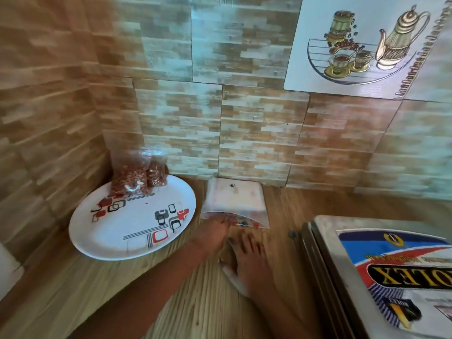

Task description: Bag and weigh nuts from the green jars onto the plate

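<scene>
Centre frame: left hand [215, 232] touches the near edge of the bag stack [236, 199] (grip blurred; cannot tell); right hand [247, 255] just below, grip spread; nut bags [137, 177] on plate [117, 231], left.

Soft, even light, fairly bright, with a cool bluish-white sheen washing over the wall tiles [244, 69] toward the upper right. Motion blur smears the whole frame, heaviest on the left hand [215, 232], the right hand [248, 261] and the leftmost tiles. Tile lines bow near the edges. The plate [117, 231] casts a faint shadow along its near rim
</scene>
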Demonstrator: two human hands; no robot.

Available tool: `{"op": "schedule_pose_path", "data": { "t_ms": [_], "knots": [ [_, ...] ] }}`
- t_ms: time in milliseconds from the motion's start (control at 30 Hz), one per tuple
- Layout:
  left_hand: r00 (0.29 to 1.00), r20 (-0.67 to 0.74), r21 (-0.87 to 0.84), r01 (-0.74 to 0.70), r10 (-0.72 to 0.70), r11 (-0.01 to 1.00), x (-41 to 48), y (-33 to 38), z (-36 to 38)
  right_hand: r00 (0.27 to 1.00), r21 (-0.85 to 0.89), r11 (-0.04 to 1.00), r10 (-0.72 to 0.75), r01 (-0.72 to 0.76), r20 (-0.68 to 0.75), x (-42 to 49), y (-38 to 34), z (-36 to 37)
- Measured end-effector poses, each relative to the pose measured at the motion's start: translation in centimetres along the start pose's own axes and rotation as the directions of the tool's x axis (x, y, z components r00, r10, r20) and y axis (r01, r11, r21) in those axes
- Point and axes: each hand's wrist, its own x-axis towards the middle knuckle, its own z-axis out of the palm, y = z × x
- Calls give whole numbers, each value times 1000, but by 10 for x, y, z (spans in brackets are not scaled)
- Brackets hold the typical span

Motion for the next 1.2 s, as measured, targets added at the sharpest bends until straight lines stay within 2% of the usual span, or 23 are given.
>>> {"op": "schedule_pose_path", "data": {
  "t_ms": [67, 167, 300, 433, 567, 633, 767, 933, 1067, 1200],
  "knots": [
    [999, 21, 66, -45, 43, 997, 19, -3, 2, 1000, 22, 999, 25, -25, -16, 9, 2, -3],
    [999, -31, 81, 34, -32, 996, 43, -10, 5, 999, 27, 998, 52, -52, -6, 10, 2, -1],
    [994, 105, 334, -18, -19, 943, 68, -19, 16, 996, -6, 998, 58, -58, -62, 12, 2, 3],
    [997, 69, 453, -50, 21, 890, 75, -20, 12, 997, 10, 998, 64, -64, -36, 12, 3, 5],
    [994, -15, 461, -86, 105, 883, 77, -19, 0, 998, 25, 998, 53, -53, -15, 12, 3, 2],
    [995, 6, 507, -90, 101, 857, 74, -16, -9, 998, 25, 998, 55, -54, -33, 12, 2, 3],
    [998, 54, 441, -51, 30, 896, 70, -11, -15, 997, 26, 998, 55, -54, -48, 11, 1, 1],
    [998, -22, 381, -40, 53, 924, 59, -10, -12, 999, 25, 999, 49, -48, -23, 11, 1, -3],
    [982, -182, 231, -9, 52, 973, 40, -15, -11, 999, 44, 998, 46, -44, -29, 11, 1, -1],
    [898, -428, 131, -50, 102, 990, 19, -12, -23, 973, 230, 969, 135, -90, -189, 6, -2, -6]
  ]
}}
